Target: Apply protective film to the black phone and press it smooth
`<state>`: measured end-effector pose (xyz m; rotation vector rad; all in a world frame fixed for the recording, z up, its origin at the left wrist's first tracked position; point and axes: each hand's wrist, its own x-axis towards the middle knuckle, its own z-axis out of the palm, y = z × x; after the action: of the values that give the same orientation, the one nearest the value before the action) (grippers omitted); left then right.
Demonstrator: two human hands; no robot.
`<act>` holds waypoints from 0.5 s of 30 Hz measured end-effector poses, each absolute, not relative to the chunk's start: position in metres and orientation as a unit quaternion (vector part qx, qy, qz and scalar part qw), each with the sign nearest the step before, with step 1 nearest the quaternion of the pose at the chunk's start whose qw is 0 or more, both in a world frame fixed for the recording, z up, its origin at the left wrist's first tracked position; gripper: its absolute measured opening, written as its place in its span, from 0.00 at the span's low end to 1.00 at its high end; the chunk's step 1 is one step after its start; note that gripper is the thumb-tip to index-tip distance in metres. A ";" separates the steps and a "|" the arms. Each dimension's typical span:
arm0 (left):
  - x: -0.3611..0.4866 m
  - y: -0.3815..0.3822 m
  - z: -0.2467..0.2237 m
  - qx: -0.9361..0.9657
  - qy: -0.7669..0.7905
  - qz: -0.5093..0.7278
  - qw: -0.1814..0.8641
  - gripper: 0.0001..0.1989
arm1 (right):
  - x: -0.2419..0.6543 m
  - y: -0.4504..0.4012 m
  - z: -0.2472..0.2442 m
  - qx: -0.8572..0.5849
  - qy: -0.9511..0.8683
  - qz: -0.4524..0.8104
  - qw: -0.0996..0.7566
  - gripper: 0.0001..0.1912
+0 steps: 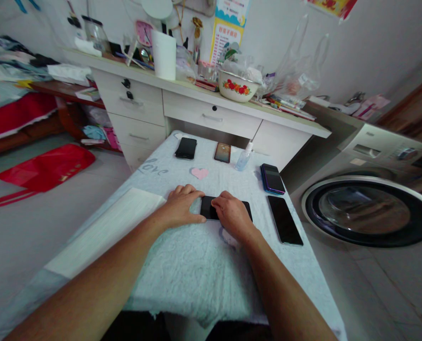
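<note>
- Centre: a black, rectangular, glass-faced smartphone (208, 209) is laid flat, screen up, on the cloth-covered, pale blue-green surface (182, 270), its long sides running from left to right.
- Left hand (182, 206): the left end of the smartphone is held near its corners between thumb and forefinger, which are set wide apart.
- Right hand (231, 213): the fingers are bunched narrowly upon the screen; whether anything small is pinched in them cannot be told.
- Extent of work: one device is judged to be in the course of handling; how much of it has been dealt with cannot be read from the dark glass. Neither hand is placed on the other devices, and whether these have been attended to cannot be determined.
- Right side: a long black phone with a pale rim (285, 220) is seen, with a stack of dark, blue-violet-edged phones (273, 179) just beyond.
- Far side: a clear spray bottle of bluish liquid (243, 159), a brownish rectangular phone (222, 153) and a black, glossy phone (186, 148) are set apart.
- Left side: a long white sheet (107, 232) is spread beneath the left forearm.
</note>
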<state>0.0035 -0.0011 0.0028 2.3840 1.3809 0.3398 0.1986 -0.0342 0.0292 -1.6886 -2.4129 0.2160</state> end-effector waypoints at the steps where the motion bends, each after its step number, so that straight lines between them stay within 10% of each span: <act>1: 0.004 -0.001 0.003 0.845 0.489 0.121 0.182 0.37 | 0.198 -0.034 0.029 -0.568 -0.814 0.074 0.095 0.13; 15: 0.002 0.000 -0.002 0.845 0.482 0.139 0.185 0.37 | 0.202 -0.029 0.022 -0.628 -0.773 0.021 0.092 0.14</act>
<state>0.0017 -0.0004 -0.0017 2.3812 1.3579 0.3912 0.2020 -0.0293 0.0224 -1.8653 -2.2948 0.0637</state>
